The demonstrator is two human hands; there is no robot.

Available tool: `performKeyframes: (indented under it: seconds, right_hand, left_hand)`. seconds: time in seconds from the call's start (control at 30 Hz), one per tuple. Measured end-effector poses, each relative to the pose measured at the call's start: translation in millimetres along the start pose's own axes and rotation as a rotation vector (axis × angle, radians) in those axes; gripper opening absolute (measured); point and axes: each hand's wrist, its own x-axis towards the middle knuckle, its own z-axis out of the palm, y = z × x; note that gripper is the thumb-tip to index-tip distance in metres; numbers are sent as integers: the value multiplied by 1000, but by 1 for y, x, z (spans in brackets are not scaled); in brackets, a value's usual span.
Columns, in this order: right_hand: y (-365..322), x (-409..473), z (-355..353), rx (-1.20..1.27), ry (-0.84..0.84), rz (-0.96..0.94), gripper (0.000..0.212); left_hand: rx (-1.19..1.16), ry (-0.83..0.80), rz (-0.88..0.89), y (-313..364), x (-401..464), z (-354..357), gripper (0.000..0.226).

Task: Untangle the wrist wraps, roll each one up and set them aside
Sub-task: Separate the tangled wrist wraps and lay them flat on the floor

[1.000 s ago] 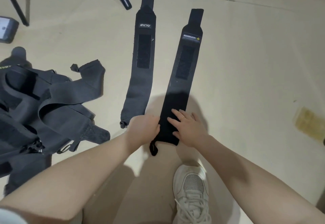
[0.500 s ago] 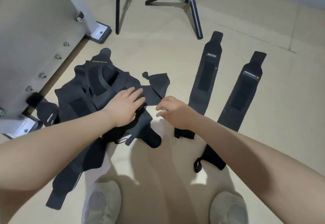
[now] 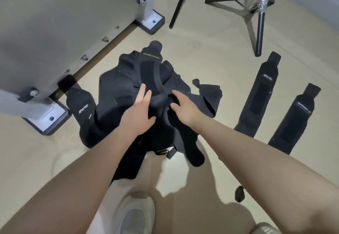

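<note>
The tangled pile of wraps (image 3: 139, 109) lies on the floor (image 3: 211, 50) beside the metal frame (image 3: 55, 31), and both hands have left the two flat wraps (image 3: 260, 96) on the right and come onto it, so I judge a third wrap is about to be pulled free. The left hand (image 3: 138, 113) rests on the pile with fingers (image 3: 142, 91) straight and slightly apart. The right hand (image 3: 183, 108) curls its fingers into a fold, seemingly gripping it.
</note>
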Motion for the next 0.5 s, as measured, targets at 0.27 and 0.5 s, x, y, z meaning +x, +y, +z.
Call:
performKeyframes:
  seconds: [0.27,0.5]
  right_hand:
    - [10,14,1,-1003,113,-190,41]
    - [41,7,-35,-108,416,-117,32]
  left_hand:
    - [377,-222,20,0,6,14,79]
    - [499,-261,-55,8,18,27,77]
